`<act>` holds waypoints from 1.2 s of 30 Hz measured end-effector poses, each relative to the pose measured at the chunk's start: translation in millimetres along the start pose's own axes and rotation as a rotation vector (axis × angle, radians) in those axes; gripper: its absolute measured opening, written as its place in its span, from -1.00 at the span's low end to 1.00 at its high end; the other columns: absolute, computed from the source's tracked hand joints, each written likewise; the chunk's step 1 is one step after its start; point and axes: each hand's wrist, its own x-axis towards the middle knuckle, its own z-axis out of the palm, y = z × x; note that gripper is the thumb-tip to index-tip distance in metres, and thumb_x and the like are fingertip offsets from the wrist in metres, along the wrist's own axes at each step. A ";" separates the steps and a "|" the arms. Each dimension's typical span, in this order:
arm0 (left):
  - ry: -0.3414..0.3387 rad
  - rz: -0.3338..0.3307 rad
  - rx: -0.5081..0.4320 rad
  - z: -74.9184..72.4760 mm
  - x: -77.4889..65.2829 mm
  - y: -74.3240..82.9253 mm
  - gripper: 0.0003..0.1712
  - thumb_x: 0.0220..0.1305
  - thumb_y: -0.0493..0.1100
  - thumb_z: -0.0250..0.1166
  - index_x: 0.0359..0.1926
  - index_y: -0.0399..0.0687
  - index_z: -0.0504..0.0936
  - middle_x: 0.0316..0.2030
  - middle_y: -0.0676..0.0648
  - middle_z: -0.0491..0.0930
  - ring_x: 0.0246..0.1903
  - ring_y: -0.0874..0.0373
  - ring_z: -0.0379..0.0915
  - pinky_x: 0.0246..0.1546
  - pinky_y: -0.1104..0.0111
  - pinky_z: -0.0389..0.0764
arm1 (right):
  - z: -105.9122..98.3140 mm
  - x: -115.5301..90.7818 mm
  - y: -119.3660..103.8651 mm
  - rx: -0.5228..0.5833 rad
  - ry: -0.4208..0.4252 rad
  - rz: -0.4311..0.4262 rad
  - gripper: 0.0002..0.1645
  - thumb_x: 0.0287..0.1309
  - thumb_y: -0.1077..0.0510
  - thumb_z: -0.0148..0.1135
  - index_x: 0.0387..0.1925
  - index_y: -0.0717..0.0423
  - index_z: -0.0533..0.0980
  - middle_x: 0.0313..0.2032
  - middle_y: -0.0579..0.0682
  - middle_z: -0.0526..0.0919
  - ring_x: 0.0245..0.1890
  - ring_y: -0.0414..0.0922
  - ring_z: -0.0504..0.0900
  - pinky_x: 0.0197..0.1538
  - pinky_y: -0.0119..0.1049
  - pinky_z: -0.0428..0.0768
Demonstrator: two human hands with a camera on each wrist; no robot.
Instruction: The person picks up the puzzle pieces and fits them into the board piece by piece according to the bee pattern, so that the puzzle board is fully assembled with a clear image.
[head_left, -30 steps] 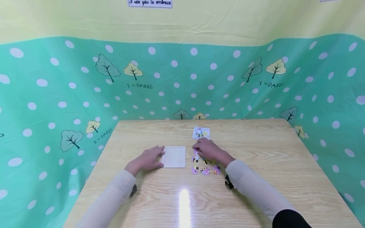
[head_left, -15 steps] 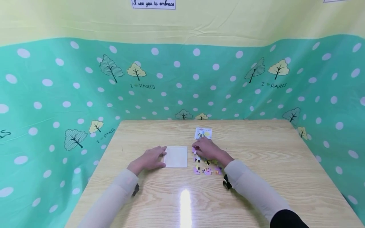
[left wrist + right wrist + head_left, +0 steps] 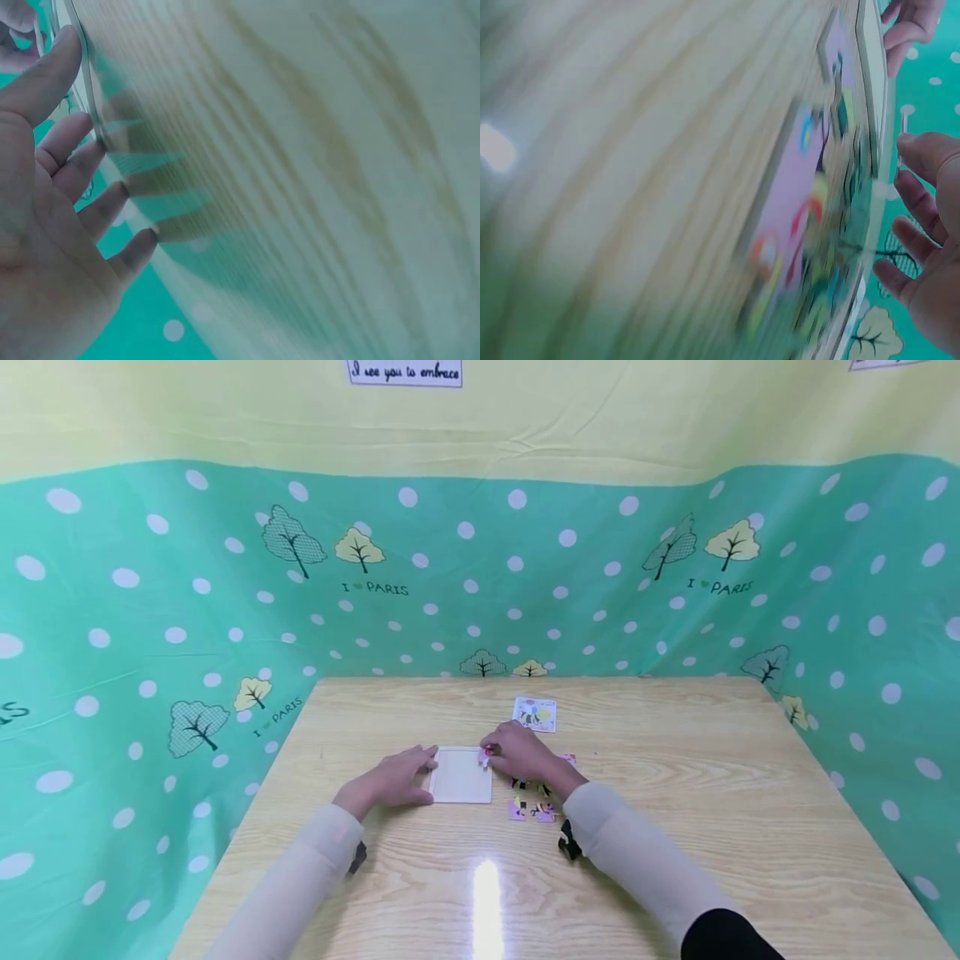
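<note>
My right hand pinches a pink puzzle piece between thumb and fingertips, over the top right corner of a white puzzle tray. The held piece shows edge-on in the right wrist view. On the tray's left side, my left hand lies with fingers spread, fingertips and thumb at the tray's edge; in the left wrist view its fingers are extended. Several loose puzzle pieces with pink and yellow print lie right of the tray, partly hidden beneath my right hand and forearm.
A small picture card with a bee lies behind the loose pieces. Everything rests on a wooden table. A green, dotted cloth hangs along the table's back and sides.
My right hand has moved left from the loose pieces to the tray's top right corner, carrying a puzzle piece. My left hand has stayed at the tray's left edge.
</note>
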 end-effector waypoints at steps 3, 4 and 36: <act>-0.001 0.000 0.012 0.6 1.0 0.5 -0.25 0.19 0.15 0.47 0.31 -0.08 0.50 0.56 -0.14 0.19 0.54 -0.28 0.07 0.53 -0.17 0.16 | 5.1 7.0 -7.9 -0.018 0.011 0.021 -0.63 0.33 0.05 0.28 0.13 -0.05 0.66 -0.05 -0.10 0.73 0.05 -0.08 0.58 0.27 -0.10 0.54; -0.001 0.000 0.014 0.5 0.9 0.6 -0.25 0.18 0.15 0.47 0.30 -0.08 0.50 0.56 -0.15 0.19 0.54 -0.28 0.07 0.52 -0.17 0.17 | 6.3 9.6 -11.2 -0.019 0.010 0.026 -0.63 0.33 0.06 0.28 0.14 -0.05 0.66 -0.04 -0.10 0.73 0.08 -0.07 0.58 0.29 -0.08 0.52; 0.005 -0.005 0.018 2.3 3.1 -2.1 -0.25 0.17 0.14 0.48 0.30 -0.08 0.50 0.55 -0.14 0.21 0.54 -0.29 0.07 0.52 -0.15 0.19 | 38.7 45.2 -57.3 -0.114 0.044 0.112 -0.67 0.42 0.00 0.19 0.14 -0.21 0.66 0.07 -0.10 0.68 0.13 -0.07 0.55 0.24 -0.05 0.54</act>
